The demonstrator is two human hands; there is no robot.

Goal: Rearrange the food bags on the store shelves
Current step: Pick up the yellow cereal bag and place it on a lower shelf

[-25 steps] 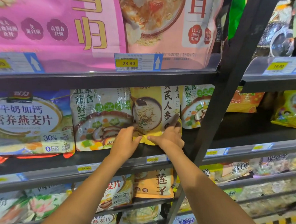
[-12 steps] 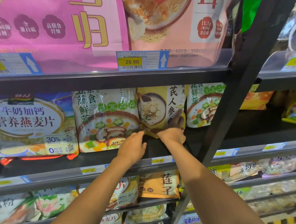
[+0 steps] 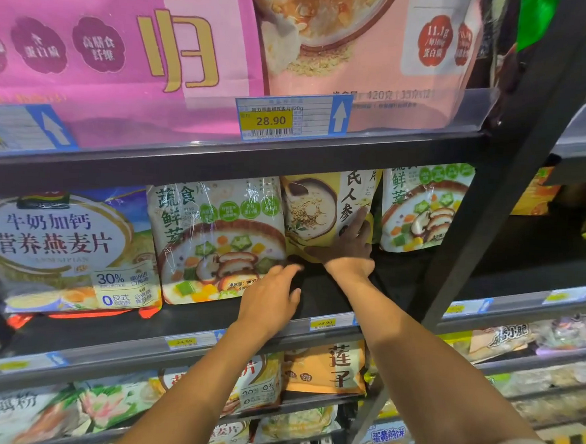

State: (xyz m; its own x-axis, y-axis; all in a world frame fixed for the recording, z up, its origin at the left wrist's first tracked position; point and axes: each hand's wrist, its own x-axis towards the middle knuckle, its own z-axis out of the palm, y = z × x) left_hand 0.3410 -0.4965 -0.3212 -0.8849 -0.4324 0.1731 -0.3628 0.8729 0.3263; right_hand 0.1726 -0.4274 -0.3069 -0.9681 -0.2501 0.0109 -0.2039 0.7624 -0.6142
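Note:
A yellow food bag [image 3: 314, 209] with a bowl picture stands on the middle shelf [image 3: 134, 328], set back between two white-and-green vegetable bags. My right hand [image 3: 350, 246] lies against its lower right front, fingers pointing up and thumb along its bottom edge, holding it upright. My left hand [image 3: 269, 299] hovers just below and left of it, in front of the left vegetable bag [image 3: 215, 237]. Its fingers are loosely apart and hold nothing.
A blue oat bag [image 3: 56, 248] fills the shelf's left end and the second vegetable bag [image 3: 422, 209] stands right of my hand. A slanted black post [image 3: 492, 199] borders the bay. Big pink bags [image 3: 124, 40] sit above, an orange bag [image 3: 327, 368] below.
Both hands held the yellow bag's bottom edge. The bag has gone back and upright on the shelf, my right hand has slid up its front, and my left hand has let go and drawn back.

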